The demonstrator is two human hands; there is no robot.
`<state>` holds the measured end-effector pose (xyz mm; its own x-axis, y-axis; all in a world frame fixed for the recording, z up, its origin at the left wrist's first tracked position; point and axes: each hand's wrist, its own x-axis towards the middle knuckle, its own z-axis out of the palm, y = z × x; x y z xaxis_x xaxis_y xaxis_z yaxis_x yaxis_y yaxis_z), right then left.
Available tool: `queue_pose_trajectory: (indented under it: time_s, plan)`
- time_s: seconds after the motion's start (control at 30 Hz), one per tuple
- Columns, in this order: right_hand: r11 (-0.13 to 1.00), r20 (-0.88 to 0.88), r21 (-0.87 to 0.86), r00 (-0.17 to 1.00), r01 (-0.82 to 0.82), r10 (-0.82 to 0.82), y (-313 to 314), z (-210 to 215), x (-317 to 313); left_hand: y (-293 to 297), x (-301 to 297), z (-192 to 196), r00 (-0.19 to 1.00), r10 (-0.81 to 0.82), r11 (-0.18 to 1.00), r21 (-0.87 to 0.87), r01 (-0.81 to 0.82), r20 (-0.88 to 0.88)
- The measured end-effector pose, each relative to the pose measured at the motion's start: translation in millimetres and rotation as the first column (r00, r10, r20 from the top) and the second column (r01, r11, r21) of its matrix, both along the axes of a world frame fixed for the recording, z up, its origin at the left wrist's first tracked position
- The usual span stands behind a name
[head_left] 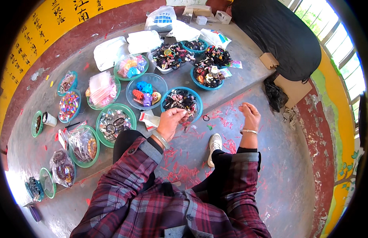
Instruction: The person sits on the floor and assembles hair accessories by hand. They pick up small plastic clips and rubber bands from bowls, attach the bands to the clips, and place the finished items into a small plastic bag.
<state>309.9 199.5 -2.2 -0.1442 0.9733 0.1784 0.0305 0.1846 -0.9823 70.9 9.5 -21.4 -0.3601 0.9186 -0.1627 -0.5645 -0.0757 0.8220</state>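
Note:
My left hand (pixel 171 123) is closed in a pinch at the near edge of a blue basin (pixel 199 107) filled with mostly black hair ties (pixel 180 98). Whatever is between its fingertips is too small to make out. Over the floor to the right, my right hand (pixel 250 115) is raised with its fingers curled and thumb drawn in; I cannot make out anything held there. A dark ring, like a hair tie (pixel 206 118), shows between the hands, nearer the left one. A white and red packet (pixel 149 120) lies beside my left wrist.
On the raised concrete platform (pixel 247 43) stand several basins: one with coloured hair ties (pixel 146 94), a green one (pixel 133 115) with bagged rings, others with black ties. Red scraps (pixel 184 174) litter the floor. A black cover (pixel 279 35) and black bag (pixel 274 94) lie right.

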Motion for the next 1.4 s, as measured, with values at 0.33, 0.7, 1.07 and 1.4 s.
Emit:
queue_pose_trajectory:
  time_s: [0.33, 0.7, 1.07, 1.4]
  plan:
    - [0.637, -0.309, -0.279, 0.695, -0.719, 0.649, -83.1, 3.8, -90.6, 1.0, -1.4, 1.8, 0.976, -0.016, 0.994, 0.11, -0.008, 0.217]
    - [0.761, -0.189, -0.308, 0.821, -0.571, 0.539, -94.7, -9.0, -103.9, -2.8, -4.8, 7.8, 0.965, -0.032, 0.994, 0.112, 0.002, 0.26]
    - [0.767, -0.15, -0.336, 0.835, -0.547, 0.53, -91.1, -7.2, -99.8, -3.5, -3.1, 12.3, 0.984, -0.159, 0.986, -0.037, 0.162, 0.075]
    - [0.806, -0.18, -0.29, 0.856, -0.516, 0.484, -94.6, 1.2, -99.7, -1.4, -1.0, 7.7, 0.982, -0.116, 0.993, 0.038, 0.111, 0.152]
